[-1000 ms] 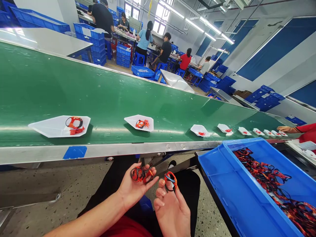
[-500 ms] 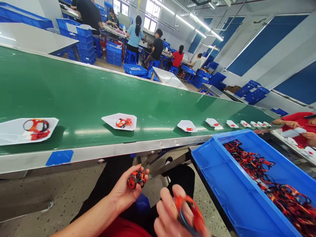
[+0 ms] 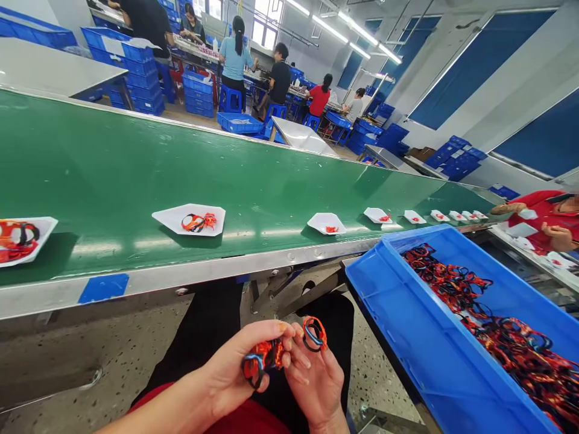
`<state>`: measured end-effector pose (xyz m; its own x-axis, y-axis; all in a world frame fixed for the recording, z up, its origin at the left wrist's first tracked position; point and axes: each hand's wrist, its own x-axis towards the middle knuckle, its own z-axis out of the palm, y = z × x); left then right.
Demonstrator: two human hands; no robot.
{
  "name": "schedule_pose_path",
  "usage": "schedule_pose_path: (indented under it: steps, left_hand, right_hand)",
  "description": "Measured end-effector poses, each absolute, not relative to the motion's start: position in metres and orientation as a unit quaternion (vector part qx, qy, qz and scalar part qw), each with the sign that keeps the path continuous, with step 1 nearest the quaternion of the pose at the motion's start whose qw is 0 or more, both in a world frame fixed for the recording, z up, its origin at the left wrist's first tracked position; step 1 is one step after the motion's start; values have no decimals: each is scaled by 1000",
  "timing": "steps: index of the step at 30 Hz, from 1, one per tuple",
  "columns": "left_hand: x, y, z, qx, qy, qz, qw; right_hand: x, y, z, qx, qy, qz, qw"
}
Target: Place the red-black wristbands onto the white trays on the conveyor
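In my left hand (image 3: 239, 367), the fingers are closed around a bunch of red, orange and black hair ties (image 3: 254, 369). Close against it, my right hand (image 3: 319, 383) is turned palm up with its fingers bent. One red and black looped hair tie (image 3: 314, 333) with a blue strand shows at the right hand's fingertips. The two hands' fingertips meet, and how they grip there is partly hidden. Both hands are over my lap, in front of the green conveyor belt (image 3: 253, 163). A blue bin (image 3: 389, 301) with many similar hair ties (image 3: 511, 343) stands to the right.
White paper-like trays (image 3: 167, 218) lie along the belt, with red bits or bands in them. The belt's metal edge (image 3: 253, 262) crosses before my knees. A co-worker in red (image 3: 552, 223) handles white trays at far right. Stacked blue crates (image 3: 140, 78) and seated people are behind.
My right hand has moved up and left from beside the bin to meet my left hand, bringing a hair tie. The trays on the belt have shifted left in view.
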<state>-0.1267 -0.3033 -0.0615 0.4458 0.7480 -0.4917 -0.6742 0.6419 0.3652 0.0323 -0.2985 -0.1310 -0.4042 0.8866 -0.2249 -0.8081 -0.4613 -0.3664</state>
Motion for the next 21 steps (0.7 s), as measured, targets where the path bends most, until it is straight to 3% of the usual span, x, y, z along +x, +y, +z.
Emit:
schedule_pose_path:
  steps: [10,21]
  left_hand:
    - [-106,-304,-74,134,383,398,823]
    - [-96,-304,-73,98,433,416,794]
  right_hand:
    - [40,-300,-140,-289,-186,783,518]
    - [34,-303,-154,-294,-128,797,512]
